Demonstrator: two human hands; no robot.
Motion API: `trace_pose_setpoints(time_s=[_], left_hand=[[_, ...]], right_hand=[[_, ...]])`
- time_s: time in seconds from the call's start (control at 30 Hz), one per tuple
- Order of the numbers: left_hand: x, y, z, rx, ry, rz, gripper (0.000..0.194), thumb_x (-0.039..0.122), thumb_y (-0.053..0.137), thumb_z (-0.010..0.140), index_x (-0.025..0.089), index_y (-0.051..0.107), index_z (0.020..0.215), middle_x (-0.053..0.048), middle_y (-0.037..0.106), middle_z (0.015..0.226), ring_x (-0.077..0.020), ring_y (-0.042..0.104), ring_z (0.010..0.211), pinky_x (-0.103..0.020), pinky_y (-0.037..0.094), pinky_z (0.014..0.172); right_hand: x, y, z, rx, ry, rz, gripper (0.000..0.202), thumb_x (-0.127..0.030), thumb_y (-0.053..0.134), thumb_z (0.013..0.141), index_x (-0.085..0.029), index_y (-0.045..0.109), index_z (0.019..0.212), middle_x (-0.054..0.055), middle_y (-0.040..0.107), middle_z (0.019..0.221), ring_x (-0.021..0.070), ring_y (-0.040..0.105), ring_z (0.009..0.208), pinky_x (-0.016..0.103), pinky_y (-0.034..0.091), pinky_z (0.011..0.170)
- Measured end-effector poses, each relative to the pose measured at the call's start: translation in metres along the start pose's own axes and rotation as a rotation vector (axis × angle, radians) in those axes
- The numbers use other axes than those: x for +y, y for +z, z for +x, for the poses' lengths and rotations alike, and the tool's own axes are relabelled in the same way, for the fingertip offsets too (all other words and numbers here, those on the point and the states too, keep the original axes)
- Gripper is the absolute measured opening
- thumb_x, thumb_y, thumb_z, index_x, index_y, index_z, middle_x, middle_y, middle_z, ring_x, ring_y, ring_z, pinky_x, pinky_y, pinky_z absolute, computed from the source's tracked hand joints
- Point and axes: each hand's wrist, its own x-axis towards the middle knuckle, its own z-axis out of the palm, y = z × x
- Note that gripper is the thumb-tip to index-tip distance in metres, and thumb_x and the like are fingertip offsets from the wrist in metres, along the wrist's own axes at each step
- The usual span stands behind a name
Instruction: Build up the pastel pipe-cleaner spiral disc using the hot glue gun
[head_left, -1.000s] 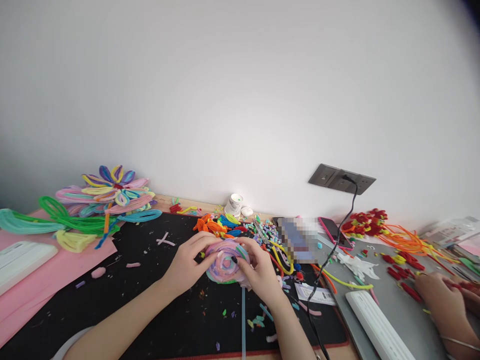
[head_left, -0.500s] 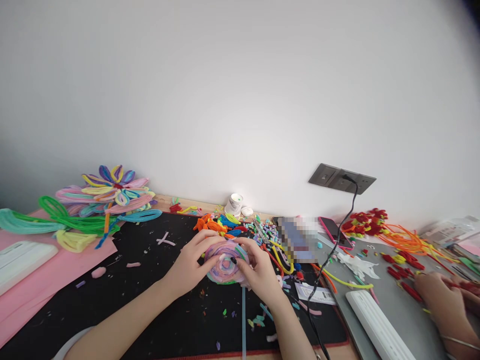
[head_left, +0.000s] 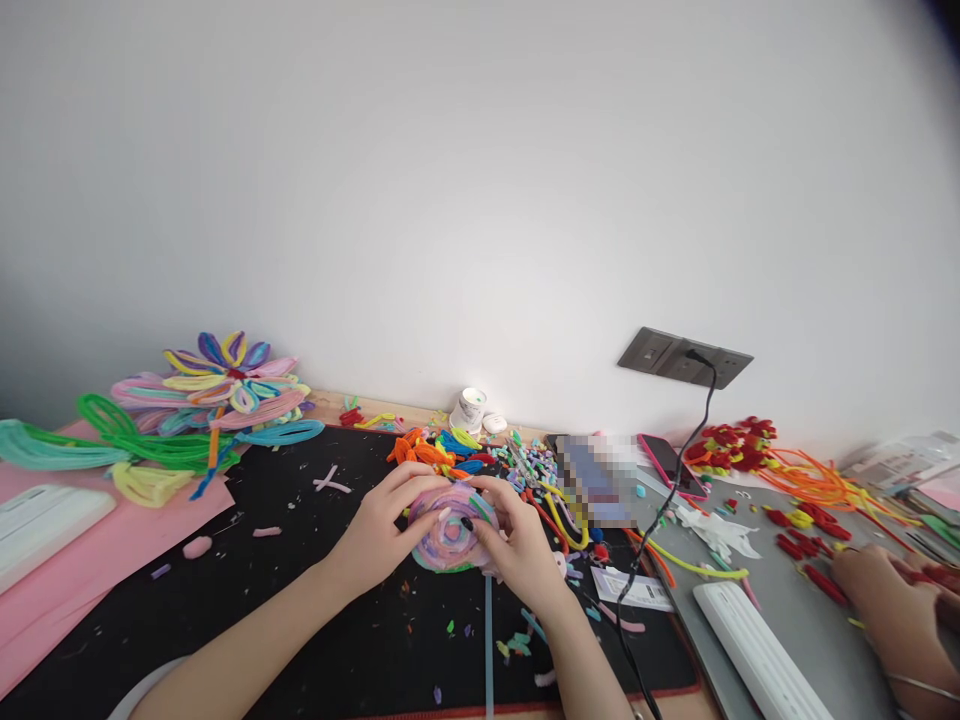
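Observation:
A round, flat coil of pastel pipe cleaners (head_left: 452, 545), mostly purple and pink with green at its edge, is held above the black mat (head_left: 300, 620). My left hand (head_left: 390, 520) grips its left side, the thumb lying on the front face. On the right side my right hand (head_left: 517, 535) holds it too, its dark-nailed thumb close to the centre and its fingers around the upper edge. A pale blue strip (head_left: 489, 640) runs down from below the coil to the mat's front edge.
Pipe-cleaner flowers (head_left: 236, 375) stand at the left on pink sheets (head_left: 142, 540). A white cup (head_left: 469, 410) sits by the wall. Colourful scraps, a phone (head_left: 670, 465) and a black cable (head_left: 667, 505) lie rightward. At far right, another person's hands (head_left: 889, 600) hold red pieces.
My hands and the coil stay almost in place. The other person's hands at the far right have shifted slightly.

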Motion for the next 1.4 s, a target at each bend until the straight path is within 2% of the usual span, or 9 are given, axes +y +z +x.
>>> trace_pose_setpoints(time_s=[0.4, 0.73, 0.87, 1.1, 1.4], left_hand=[[-0.0001, -0.0003, -0.001, 0.02, -0.002, -0.021, 0.023, 0.019, 0.057, 0.089, 0.024, 0.063, 0.111, -0.005, 0.063, 0.108, -0.0193, 0.061, 0.104, -0.031, 0.049, 0.095], [-0.0034, 0.002, 0.0001, 0.085, -0.006, -0.056, 0.016, 0.018, 0.06, 0.086, 0.023, 0.061, 0.101, -0.006, 0.063, 0.105, -0.0192, 0.063, 0.098, -0.029, 0.054, 0.079], [-0.0018, 0.0014, -0.0003, 0.072, -0.024, -0.079, 0.016, 0.018, 0.06, 0.086, 0.023, 0.061, 0.101, -0.006, 0.063, 0.105, -0.0194, 0.063, 0.096, -0.028, 0.054, 0.075], [-0.0005, 0.0015, -0.0015, -0.011, -0.139, -0.139, 0.017, 0.021, 0.057, 0.088, 0.022, 0.059, 0.105, -0.003, 0.066, 0.098, -0.0169, 0.066, 0.087, -0.029, 0.054, 0.078], [0.0015, 0.0015, -0.0005, 0.03, -0.104, -0.111, 0.012, 0.022, 0.057, 0.088, 0.022, 0.061, 0.1, -0.002, 0.065, 0.091, -0.0151, 0.063, 0.081, -0.026, 0.052, 0.073]], right_hand=[[0.0021, 0.0005, -0.001, 0.006, -0.022, 0.015, 0.04, -0.008, 0.052, 0.085, -0.027, 0.056, 0.12, 0.002, 0.065, 0.119, 0.0162, 0.063, 0.102, 0.028, 0.048, 0.089], [0.0017, 0.0007, -0.001, 0.024, -0.028, 0.0, 0.04, -0.008, 0.052, 0.085, -0.026, 0.056, 0.12, 0.002, 0.066, 0.117, 0.0162, 0.063, 0.098, 0.027, 0.048, 0.085], [0.0014, 0.0009, -0.0014, 0.027, -0.017, -0.011, 0.039, -0.008, 0.051, 0.085, -0.026, 0.057, 0.12, 0.002, 0.066, 0.115, 0.0164, 0.064, 0.095, 0.028, 0.048, 0.083], [0.0016, 0.0014, -0.0009, 0.033, 0.023, 0.011, 0.041, -0.009, 0.052, 0.085, -0.024, 0.054, 0.123, 0.004, 0.067, 0.116, 0.0185, 0.063, 0.101, 0.028, 0.049, 0.084], [0.003, 0.0014, -0.0012, 0.027, -0.036, 0.004, 0.039, -0.008, 0.052, 0.086, -0.026, 0.057, 0.12, 0.002, 0.065, 0.118, 0.016, 0.064, 0.099, 0.026, 0.048, 0.085]])
